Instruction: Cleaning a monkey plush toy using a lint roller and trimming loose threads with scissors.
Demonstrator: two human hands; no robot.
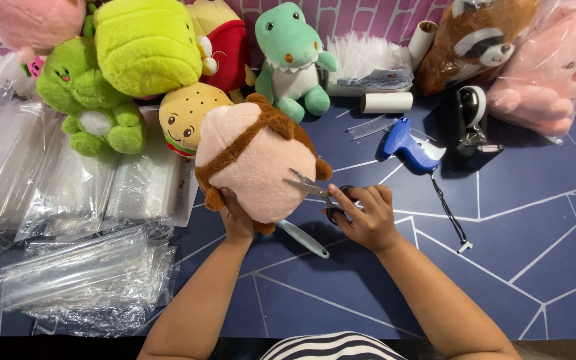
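Now the left hand [236, 220] grips the pink-and-brown round plush toy [255, 163] from below; beside it the right hand [366, 217] holds small silver scissors [318, 191], blades at its fabric, mid-trim; careful snipping seems needed.

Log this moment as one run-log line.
left hand: holds pink-and-brown plush | right hand: scissors at plush | nearby: blue tag gun, plastic bags

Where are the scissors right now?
In the head view, the scissors are just right of centre, held in the person's right hand, blades open against the pink and brown plush toy that the left hand grips from below.
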